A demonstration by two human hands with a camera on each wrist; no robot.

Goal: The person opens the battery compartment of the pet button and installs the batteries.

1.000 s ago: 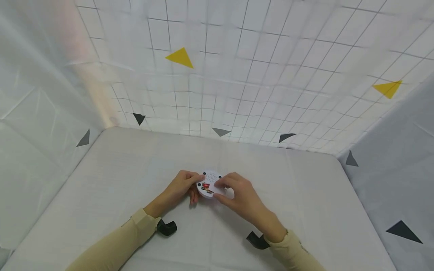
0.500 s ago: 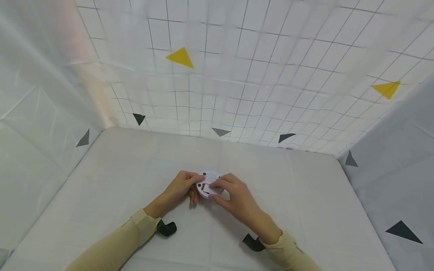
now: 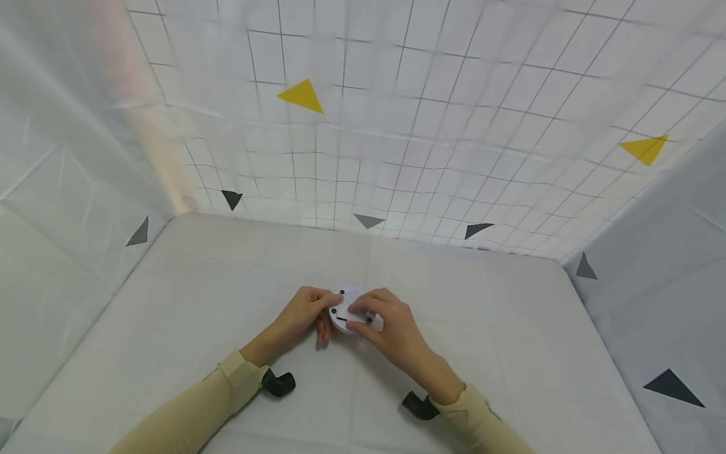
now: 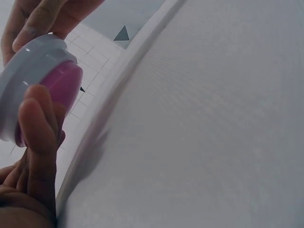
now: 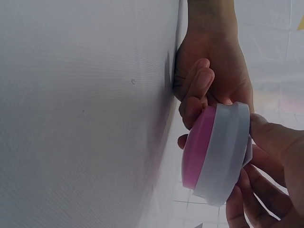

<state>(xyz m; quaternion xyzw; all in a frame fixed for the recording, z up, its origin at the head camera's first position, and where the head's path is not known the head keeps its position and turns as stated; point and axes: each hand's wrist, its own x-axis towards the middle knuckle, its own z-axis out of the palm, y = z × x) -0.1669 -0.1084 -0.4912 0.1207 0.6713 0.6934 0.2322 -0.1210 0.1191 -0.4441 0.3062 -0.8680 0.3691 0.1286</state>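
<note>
In the head view, a round white device (image 3: 350, 295) lies belly-up, showing speaker holes and dark round feet. Its pink domed side (image 4: 66, 84) faces down in the left wrist view. My left hand (image 3: 306, 310) grips the device at its left edge, thumb on top and fingers beneath. From the right, my right hand (image 3: 399, 329) pinches the white battery cover (image 3: 343, 311) with thumb and fingertips. That cover lies over the battery opening, where a thin dark gap shows along its near edge. In the right wrist view, the cover (image 5: 248, 153) sticks out slightly from the base.
A white-covered table (image 3: 227, 265) spreads beneath both hands. White sheet walls with black, grey and yellow triangles surround it on the left, right and back. Black wrist mounts (image 3: 279, 383) stick out by the sleeves.
My right hand has shifted left, sliding the battery cover across the opening. The red batteries seen earlier are now covered. My left hand keeps its hold on the device.
</note>
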